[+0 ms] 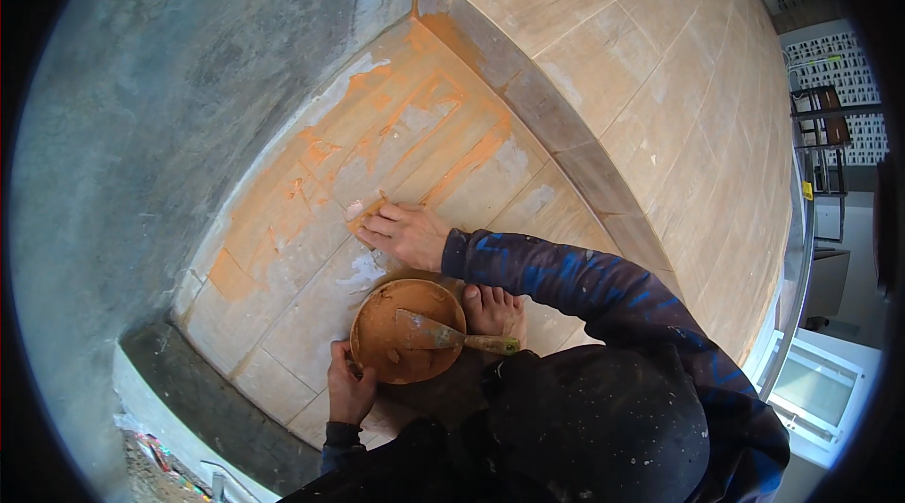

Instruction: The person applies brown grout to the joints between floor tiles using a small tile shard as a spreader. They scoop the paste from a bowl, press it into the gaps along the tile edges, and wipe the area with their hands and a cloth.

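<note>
On the floor tiles, my right hand (407, 235) is closed around a small flat spreader (366, 212) smeared with orange grout, its edge against the tile. A round bucket (353, 322) of orange-brown grout (391, 357) stands close to me. My left hand (349, 384) grips its left rim, fingers bent over the edge. Across the bucket lies a putty knife (429, 331), its blade over the grout and its green-tipped handle past the right rim. Wet orange grout (320, 149) streaks the wood-look tiles (292, 333) ahead of my right hand.
A bare foot (494, 311) is beside the bucket. A grey cement wall (207, 107) borders the tiles on the left, with a low dark ledge (217, 418) at the near left. On the right, a step riser (584, 173) rises to a higher tiled floor (679, 135).
</note>
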### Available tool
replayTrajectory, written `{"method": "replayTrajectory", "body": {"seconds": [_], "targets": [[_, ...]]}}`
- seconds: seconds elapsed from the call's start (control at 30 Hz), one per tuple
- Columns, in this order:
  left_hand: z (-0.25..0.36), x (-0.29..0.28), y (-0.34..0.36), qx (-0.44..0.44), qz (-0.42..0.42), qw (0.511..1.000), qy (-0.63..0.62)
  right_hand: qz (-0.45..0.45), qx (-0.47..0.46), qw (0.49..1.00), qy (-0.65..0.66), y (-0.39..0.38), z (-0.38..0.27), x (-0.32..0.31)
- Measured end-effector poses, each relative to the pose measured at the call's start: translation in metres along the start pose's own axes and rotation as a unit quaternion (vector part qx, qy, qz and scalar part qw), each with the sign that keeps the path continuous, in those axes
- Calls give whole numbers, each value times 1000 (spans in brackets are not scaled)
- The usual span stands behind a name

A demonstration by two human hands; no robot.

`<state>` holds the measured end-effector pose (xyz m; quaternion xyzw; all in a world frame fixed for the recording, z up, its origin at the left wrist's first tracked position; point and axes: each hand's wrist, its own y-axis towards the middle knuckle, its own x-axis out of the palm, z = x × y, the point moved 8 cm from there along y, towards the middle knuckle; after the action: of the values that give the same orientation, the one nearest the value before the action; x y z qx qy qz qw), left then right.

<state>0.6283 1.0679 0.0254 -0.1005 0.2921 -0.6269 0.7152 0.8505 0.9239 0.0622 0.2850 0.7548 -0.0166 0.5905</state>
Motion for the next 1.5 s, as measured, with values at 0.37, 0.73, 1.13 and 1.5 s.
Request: {"method": "replayTrajectory", "body": {"seconds": [0.37,0.73,1.13,1.5], "targets": [[-10,-6,-9,-8,12,1000,4,77,156,984,39,-16,80,-76],[5,-8,12,-11,-60,998,20,70,350,906,-227,-108,161,-105],[20,-13,27,-63,-160,981,95,56,380,897,-220,-158,134,-108],[31,-12,40,-30,-256,931,258,42,402,885,-233,-189,117,-114]]}}
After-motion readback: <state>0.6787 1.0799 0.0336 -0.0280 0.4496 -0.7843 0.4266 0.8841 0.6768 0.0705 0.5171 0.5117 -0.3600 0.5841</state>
